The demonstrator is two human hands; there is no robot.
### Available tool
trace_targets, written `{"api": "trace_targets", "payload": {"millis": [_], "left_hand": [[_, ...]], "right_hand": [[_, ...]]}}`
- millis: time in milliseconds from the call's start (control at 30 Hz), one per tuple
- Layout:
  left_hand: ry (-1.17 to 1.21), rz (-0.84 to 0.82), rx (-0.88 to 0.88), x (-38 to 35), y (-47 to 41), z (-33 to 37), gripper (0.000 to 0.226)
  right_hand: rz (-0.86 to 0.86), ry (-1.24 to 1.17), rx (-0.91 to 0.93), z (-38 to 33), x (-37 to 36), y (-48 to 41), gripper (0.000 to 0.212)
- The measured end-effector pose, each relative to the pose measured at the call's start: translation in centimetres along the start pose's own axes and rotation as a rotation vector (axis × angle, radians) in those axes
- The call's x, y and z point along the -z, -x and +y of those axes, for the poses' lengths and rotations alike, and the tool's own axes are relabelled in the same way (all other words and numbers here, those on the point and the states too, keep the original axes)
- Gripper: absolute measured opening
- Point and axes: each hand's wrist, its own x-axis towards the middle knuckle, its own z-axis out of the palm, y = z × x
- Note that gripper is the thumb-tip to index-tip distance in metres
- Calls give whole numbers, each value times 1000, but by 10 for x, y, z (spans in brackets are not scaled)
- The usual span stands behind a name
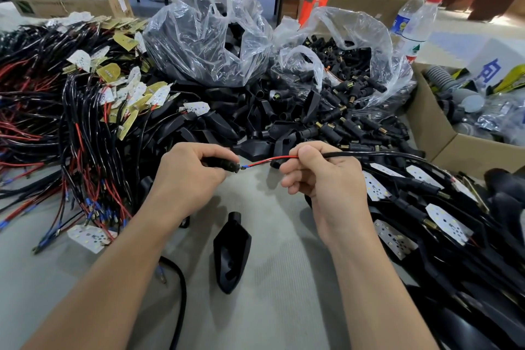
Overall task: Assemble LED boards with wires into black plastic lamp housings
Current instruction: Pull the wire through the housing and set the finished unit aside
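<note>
Joining connector (230, 166) in left fingers (210, 150) to right fingers (306, 154): red wire (272, 159).

A lamp housing (231, 253) is lying on the worktop (270, 307) at lower centre, wire bundles (37, 111) piling at left, plastic bags (204, 45) sitting behind, a cardboard box (431, 128) at right.

an assembly workshop: heaped wired led boards (85, 88), bagged black housings (204, 45), cardboard cartons (71, 1).
</note>
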Motion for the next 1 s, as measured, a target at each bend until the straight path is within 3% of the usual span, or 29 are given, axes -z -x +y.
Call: {"api": "trace_targets", "payload": {"millis": [167,300,367,433,500,600,733,867,933,1000], "left_hand": [[73,-117,31,-1,-2,0,42],[-218,-43,-42,-4,2,-3,40],[-294,-37,-133,-4,5,-2,55],[-227,-108,-211,-2,6,2,72],[-127,-227,-241,-3,7,6,59],[2,-322,-154,-7,10,8,32],[165,-305,-66,-9,7,6,28],[257,-312,-14,-7,0,0,25],[319,-400,-33,-5,-1,0,16],[397,-608,-80,1,0,1,21]], "right_hand": [[-15,-37,-15,2,-4,0,23],[8,61,35,5,-3,0,25],[9,165,66,7,-1,0,26],[16,335,111,10,-1,0,25],[-3,438,135,12,-4,0,21],[-34,363,118,11,-9,1,22],[65,99,98,-2,-9,-7,12],[105,-187,104,-25,6,-18,16],[160,-186,116,-31,12,-26,17],[248,-79,130,-34,13,-36,20]]}}
